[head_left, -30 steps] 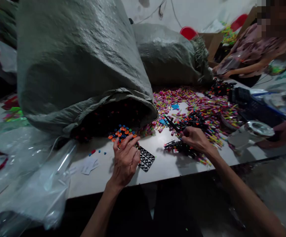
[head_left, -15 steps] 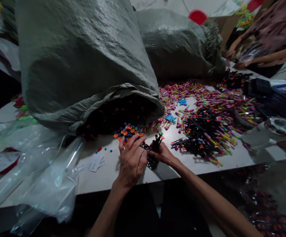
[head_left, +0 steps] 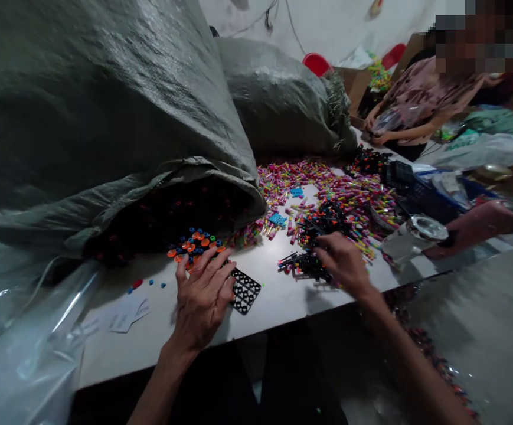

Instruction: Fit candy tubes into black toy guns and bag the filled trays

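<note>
My left hand lies low over the table with its fingers stretched out. Its fingertips reach the near side of a small heap of orange and blue plastic pieces. Right beside its thumb, a black plate with rows of round holes rests flat on the white table. Over to the right, my right hand is above a pile of black plastic parts with orange bits. Motion smears its fingers, and whether they hold a part does not show.
A big grey-green woven sack opens toward the heap; a second sack lies behind. Pink and yellow tubes cover the table's far part. Paper slips, clear plastic bags and a tape roll lie around. A co-worker is at far right.
My right hand has moved right, from beside the perforated plate with black parts in it, to the black pile. More of the plate shows. The view has turned right.
</note>
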{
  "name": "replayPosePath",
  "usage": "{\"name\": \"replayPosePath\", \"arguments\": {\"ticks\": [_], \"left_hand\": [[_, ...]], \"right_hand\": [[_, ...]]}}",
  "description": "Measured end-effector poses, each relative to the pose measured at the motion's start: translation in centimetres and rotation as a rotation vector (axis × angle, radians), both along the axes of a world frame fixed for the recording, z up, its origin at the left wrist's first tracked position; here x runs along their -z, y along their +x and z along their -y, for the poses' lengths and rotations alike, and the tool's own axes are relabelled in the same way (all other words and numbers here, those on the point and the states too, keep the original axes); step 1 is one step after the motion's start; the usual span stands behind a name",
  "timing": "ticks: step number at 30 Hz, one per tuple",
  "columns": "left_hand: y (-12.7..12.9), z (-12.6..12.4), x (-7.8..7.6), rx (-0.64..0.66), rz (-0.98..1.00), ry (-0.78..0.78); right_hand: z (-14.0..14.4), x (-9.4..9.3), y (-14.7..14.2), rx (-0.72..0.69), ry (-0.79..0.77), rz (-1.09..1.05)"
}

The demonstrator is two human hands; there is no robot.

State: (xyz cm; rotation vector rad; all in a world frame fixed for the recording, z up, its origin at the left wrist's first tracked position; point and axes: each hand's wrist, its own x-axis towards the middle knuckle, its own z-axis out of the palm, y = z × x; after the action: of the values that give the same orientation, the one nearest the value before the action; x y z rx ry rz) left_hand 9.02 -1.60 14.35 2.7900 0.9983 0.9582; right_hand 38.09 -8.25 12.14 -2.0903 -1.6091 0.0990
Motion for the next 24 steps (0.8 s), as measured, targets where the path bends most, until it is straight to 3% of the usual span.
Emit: {"name": "replayPosePath", "arguments": {"ticks": [1, 4, 6, 8, 11, 14, 18, 21, 24], "left_hand": [[0.1, 0.0, 0.0, -0.003, 0.004, 0.0], [0.3, 0.1, 0.0, -0.022, -0.002, -0.008], [0.4, 0.1, 0.0, -0.029, -0.009, -0.012], [0.3, 0.2, -0.1, -0.032, -0.013, -0.015], [0.2, 0.4, -0.1, -0.04, -0.012, -0.024], [0.3, 0.5, -0.2, -0.055, -0.018, -0.04], [0.4, 0.5, -0.3, -0.052, -0.022, -0.052], [0.4, 0.5, -0.4, -0.048, -0.018, -0.052], [0.4, 0.5, -0.4, -0.053, -0.011, -0.049]], "right_hand": [[0.4, -0.5, 2.4, 0.089, -0.096, 0.079], [0.2, -0.6, 6.8, 0.153, -0.422, 0.21], [-0.5, 0.0, 7.3, 0.152, -0.475, 0.21], [-1.1, 0.7, 6.6, 0.16, -0.419, 0.143], [-1.4, 1.1, 4.0, 0.127, -0.232, -0.062], [-1.4, 1.1, -0.2, -0.009, -0.024, -0.504], [-3.3, 2.6, -7.1, -0.186, -0.015, -1.066], [-6.0, 5.3, -11.0, -0.225, -0.079, -1.156], [-8.3, 7.8, -12.6, -0.265, -0.106, -1.029]]}}
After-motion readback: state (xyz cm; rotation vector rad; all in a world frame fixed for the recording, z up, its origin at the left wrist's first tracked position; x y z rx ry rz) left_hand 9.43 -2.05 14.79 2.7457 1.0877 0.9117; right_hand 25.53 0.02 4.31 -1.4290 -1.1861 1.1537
